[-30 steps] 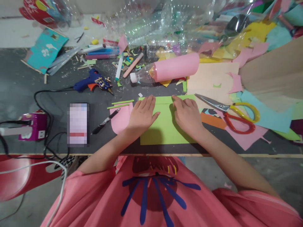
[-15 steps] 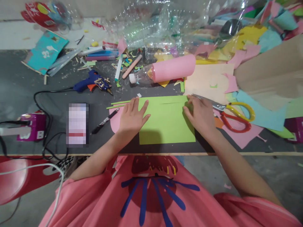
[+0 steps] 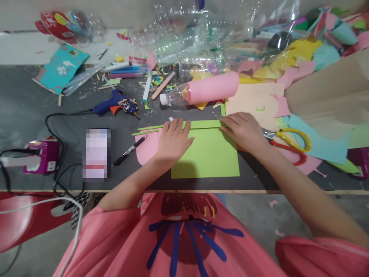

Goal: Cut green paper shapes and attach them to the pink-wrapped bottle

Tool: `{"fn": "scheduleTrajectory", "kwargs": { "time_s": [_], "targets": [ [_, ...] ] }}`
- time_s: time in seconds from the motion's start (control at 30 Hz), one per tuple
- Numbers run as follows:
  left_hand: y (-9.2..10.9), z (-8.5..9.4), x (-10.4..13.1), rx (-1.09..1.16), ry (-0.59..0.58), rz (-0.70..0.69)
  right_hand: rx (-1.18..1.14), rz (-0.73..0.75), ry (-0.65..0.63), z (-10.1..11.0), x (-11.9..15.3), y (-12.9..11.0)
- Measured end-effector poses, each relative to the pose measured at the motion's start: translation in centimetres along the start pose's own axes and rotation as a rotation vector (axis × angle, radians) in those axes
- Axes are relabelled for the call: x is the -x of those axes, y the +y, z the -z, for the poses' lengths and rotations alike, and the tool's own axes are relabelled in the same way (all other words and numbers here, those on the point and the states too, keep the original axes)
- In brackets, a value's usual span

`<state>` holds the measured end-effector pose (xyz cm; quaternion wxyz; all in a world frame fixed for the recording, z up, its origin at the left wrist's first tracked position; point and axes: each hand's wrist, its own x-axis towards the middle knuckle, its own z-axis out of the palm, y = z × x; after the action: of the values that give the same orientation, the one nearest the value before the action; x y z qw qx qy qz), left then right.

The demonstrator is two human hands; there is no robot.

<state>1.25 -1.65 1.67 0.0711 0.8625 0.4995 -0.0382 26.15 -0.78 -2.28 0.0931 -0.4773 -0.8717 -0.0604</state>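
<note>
A light green sheet of paper [image 3: 211, 154] lies near the table's front edge, with a narrow strip [image 3: 204, 124] along its far side; a dark line parts the two. My left hand [image 3: 175, 140] rests open on the sheet's left part, fingertips at the strip and thumb spread. At the strip's right end, the fingers and thumb of my right hand [image 3: 245, 129] close on the paper; the fingertips partly hide it. Scissors [image 3: 291, 142] with yellow and red handles lie right of that hand, their blades covered. Thin green strips [image 3: 148, 129] poke out left of my left hand.
Left lie a black pen [image 3: 129, 150], a pink paper piece [image 3: 147, 148], a phone [image 3: 97, 154] and a blue glue gun [image 3: 115, 104] with its cable. Behind the sheet lies a bottle [image 3: 211, 87] wrapped in pink. Paper scraps [image 3: 319, 134] and clear bottles crowd the back and right.
My right hand has shifted inward over the paper's far edge, covering the scissor blades. The line between strip and sheet now shows wider and darker. My left hand stays on the sheet.
</note>
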Motion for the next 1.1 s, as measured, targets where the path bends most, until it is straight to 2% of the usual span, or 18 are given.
{"fn": "scheduleTrajectory", "kwargs": {
  "time_s": [0.1, 0.17, 0.27, 0.33, 0.47, 0.53, 0.6, 0.7, 0.77, 0.83, 0.9, 0.97, 1.1],
  "targets": [
    [0.1, -0.1, -0.7, 0.014, 0.029, -0.033, 0.057, 0.025, 0.021, 0.1, -0.4, 0.1],
    [-0.1, -0.2, -0.8, 0.025, 0.062, -0.050, 0.064, 0.047, 0.093, 0.5, -0.7, 0.0],
    [-0.7, -0.3, -0.6, 0.086, 0.095, -0.071, 0.033, 0.044, 0.237, 1.9, -1.3, -0.5],
    [-1.0, -0.4, -0.5, 0.185, 0.117, -0.053, -0.009, -0.021, 0.293, 3.3, -1.6, -1.1],
    [-1.5, -0.8, -0.6, 0.614, 0.168, 0.065, -0.095, -0.153, 0.415, 6.3, -0.7, -2.0],
    [-1.6, -0.9, -0.7, 0.936, 0.238, 0.143, -0.093, -0.326, 0.409, 7.4, 0.9, -1.6],
    [-1.6, -0.8, -0.7, 1.269, 0.300, 0.262, -0.015, -0.478, 0.312, 7.8, 3.3, -0.5],
    [-1.3, -0.6, -0.9, 1.623, 0.267, 0.458, 0.002, -0.611, -0.013, 7.1, 7.7, 2.1],
    [-1.1, -0.6, -1.2, 1.749, 0.222, 0.531, -0.034, -0.601, -0.195, 6.1, 10.5, 3.5],
    [-1.0, -0.5, -1.3, 1.794, 0.197, 0.563, -0.054, -0.484, -0.249, 5.2, 12.3, 4.4],
    [-0.9, -0.4, -1.2, 1.775, 0.150, 0.567, 0.011, -0.452, -0.214, 4.6, 13.0, 4.6],
    [-0.8, -0.1, -1.0, 1.732, 0.089, 0.543, 0.093, -0.456, -0.201, 4.5, 12.5, 4.6],
    [-0.8, 0.2, -0.6, 1.686, 0.015, 0.479, 0.216, -0.417, -0.387, 5.2, 10.5, 4.5]
  ]
}}
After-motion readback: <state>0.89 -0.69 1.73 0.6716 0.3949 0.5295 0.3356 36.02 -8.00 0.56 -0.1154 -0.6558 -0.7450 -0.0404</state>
